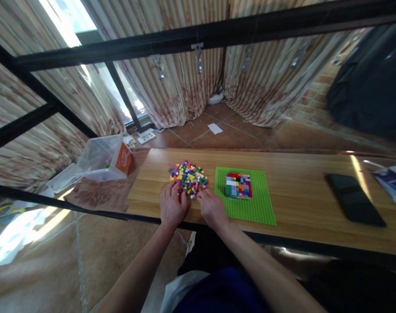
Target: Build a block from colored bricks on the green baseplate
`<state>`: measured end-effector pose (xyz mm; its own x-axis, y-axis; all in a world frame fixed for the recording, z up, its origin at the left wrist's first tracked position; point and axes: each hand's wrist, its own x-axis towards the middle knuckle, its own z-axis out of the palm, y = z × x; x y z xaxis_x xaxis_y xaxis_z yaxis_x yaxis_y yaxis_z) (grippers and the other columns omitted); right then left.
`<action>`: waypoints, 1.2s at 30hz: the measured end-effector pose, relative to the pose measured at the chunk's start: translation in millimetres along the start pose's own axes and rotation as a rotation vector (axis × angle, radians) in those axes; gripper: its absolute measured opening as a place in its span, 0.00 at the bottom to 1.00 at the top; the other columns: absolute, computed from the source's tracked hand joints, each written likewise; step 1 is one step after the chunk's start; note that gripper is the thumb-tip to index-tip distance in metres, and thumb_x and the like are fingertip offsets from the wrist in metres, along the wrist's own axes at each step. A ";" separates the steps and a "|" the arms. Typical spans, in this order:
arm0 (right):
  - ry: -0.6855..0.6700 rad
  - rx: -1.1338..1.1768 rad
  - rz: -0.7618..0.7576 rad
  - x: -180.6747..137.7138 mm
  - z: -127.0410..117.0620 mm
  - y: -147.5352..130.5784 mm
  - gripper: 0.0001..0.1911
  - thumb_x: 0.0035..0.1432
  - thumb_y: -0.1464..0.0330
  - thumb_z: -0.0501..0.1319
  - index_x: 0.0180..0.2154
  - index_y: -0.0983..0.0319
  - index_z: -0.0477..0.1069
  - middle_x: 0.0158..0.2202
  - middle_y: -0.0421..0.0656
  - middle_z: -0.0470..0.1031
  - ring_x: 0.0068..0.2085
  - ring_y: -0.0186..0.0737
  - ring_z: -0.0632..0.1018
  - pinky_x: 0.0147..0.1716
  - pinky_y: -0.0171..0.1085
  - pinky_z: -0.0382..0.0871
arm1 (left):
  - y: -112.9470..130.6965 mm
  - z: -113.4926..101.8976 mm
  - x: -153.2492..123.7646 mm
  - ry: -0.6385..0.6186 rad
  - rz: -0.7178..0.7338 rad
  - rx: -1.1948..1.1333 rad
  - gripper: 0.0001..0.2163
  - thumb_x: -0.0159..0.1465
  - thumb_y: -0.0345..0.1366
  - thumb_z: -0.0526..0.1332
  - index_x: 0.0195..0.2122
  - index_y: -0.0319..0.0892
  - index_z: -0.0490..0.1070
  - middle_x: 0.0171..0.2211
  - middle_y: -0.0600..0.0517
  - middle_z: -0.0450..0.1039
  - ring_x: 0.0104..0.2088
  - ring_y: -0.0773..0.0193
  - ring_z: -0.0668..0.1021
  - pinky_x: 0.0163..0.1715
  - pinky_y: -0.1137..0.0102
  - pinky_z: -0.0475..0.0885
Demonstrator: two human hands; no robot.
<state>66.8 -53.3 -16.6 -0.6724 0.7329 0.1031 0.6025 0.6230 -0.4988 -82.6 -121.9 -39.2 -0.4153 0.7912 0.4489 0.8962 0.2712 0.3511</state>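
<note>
Bricks (189, 174) heaped left of the green baseplate (250, 213); multicoloured brick build (239, 186) on it. Left hand (172, 204) and right hand (213, 208) at the bricks' near edge; grasp of either, cannot tell.

Baseplate (262, 193) bright green; loose bricks (189, 176) multicoloured; brick block (239, 186) patchwork; tabletop (304, 191) brown, wood-grained.

Location type: home interior — apparently a living area. Indicators: full-length patterned curtains (178, 87) beyond the left hand (172, 208) and right hand (214, 209); a window (76, 18), far ahead and left; floor tiles (232, 135) farther forward; toy bricks (188, 176) directly before both hands.
</note>
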 end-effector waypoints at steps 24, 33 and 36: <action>0.202 0.180 -0.031 5.8 16.4 13.5 0.14 0.69 0.71 0.50 0.49 0.61 0.72 0.45 0.47 0.76 0.45 0.39 0.77 0.45 0.34 0.69 | 0.1 0.0 0.6 0.006 0.011 0.008 0.18 0.67 0.39 0.54 0.54 0.36 0.70 0.52 0.37 0.72 0.55 0.48 0.73 0.56 0.54 0.68; 0.176 0.158 -0.021 5.0 14.8 15.2 0.15 0.69 0.69 0.50 0.45 0.59 0.75 0.43 0.46 0.76 0.43 0.39 0.77 0.42 0.33 0.68 | -0.7 0.3 0.3 0.000 0.012 -0.001 0.18 0.67 0.38 0.54 0.54 0.36 0.69 0.52 0.37 0.72 0.56 0.48 0.72 0.56 0.54 0.67; 0.171 0.131 -0.026 4.2 15.0 12.8 0.16 0.69 0.70 0.49 0.47 0.60 0.75 0.43 0.46 0.76 0.44 0.39 0.77 0.41 0.32 0.67 | -0.7 0.2 0.2 0.002 0.006 0.002 0.18 0.67 0.39 0.54 0.54 0.35 0.69 0.52 0.37 0.72 0.56 0.48 0.72 0.56 0.54 0.68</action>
<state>65.3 -46.4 -35.4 -0.5974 0.7599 0.2563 0.5175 0.6095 -0.6006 -83.3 -121.8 -39.5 -0.4103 0.7918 0.4525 0.8990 0.2678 0.3464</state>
